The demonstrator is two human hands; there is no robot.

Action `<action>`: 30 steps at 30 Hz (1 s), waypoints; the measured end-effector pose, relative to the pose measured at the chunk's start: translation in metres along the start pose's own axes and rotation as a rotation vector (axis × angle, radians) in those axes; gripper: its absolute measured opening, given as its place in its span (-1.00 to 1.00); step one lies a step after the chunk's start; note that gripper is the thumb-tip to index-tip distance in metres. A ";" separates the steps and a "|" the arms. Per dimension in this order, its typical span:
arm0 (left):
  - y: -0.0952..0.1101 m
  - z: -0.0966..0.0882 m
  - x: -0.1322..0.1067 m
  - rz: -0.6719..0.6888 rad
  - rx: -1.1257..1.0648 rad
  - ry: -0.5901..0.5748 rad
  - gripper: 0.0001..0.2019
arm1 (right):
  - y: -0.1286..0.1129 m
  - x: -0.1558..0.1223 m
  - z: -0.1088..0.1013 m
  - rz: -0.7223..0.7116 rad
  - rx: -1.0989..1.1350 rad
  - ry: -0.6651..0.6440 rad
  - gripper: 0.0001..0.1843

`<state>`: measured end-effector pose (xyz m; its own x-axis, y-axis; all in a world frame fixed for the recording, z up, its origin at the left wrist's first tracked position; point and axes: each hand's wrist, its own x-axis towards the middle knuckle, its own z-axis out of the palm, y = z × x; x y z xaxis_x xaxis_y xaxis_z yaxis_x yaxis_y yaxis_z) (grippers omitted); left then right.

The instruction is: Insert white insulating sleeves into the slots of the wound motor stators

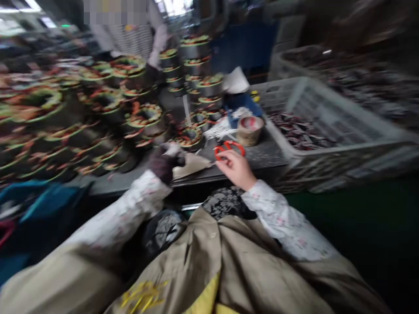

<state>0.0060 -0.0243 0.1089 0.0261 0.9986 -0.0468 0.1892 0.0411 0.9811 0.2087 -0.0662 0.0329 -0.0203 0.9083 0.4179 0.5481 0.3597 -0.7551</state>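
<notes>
My left hand (pixel 165 163), in a dark glove with a pale fingertip, pinches the end of a tan sheet of stiff paper (pixel 191 166) at the table's front edge. My right hand (pixel 235 169) is bare and holds a pair of red-handled scissors (pixel 229 149), with the finger loops showing above the knuckles. The blades point left towards the sheet, but the blur hides their exact position. Just beyond the sheet stand round wound coils with green and orange bands (pixel 191 137). A taped roll (pixel 249 131) and white strips (pixel 220 128) lie beyond the scissors.
Many more banded coils (pixel 144 120) crowd the dark table (pixel 258 155) on the left and stand stacked at the back. A white plastic crate (pixel 330 126) of dark pieces sits to the right, with another behind it. A striped-clothed co-worker (pixel 131 41) stands across the table.
</notes>
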 end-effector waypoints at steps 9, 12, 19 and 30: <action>-0.024 -0.013 0.014 0.146 -0.112 -0.150 -0.68 | -0.019 0.023 0.039 -0.131 -0.272 -0.047 -0.70; -0.020 -0.017 0.011 0.126 -0.065 -0.162 -0.68 | -0.015 0.039 0.044 -0.102 -0.323 -0.165 -0.74; -0.023 -0.023 0.012 0.118 -0.030 -0.161 -0.75 | -0.002 0.052 0.041 -0.126 -0.198 -0.269 -0.68; -0.030 -0.022 0.018 0.072 -0.041 -0.254 -0.70 | -0.010 0.058 0.052 0.175 -0.025 -0.016 -0.95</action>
<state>-0.0205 -0.0069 0.0824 0.2847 0.9585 -0.0173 0.1378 -0.0230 0.9902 0.1585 -0.0062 0.0380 0.0637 0.9599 0.2730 0.5651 0.1907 -0.8027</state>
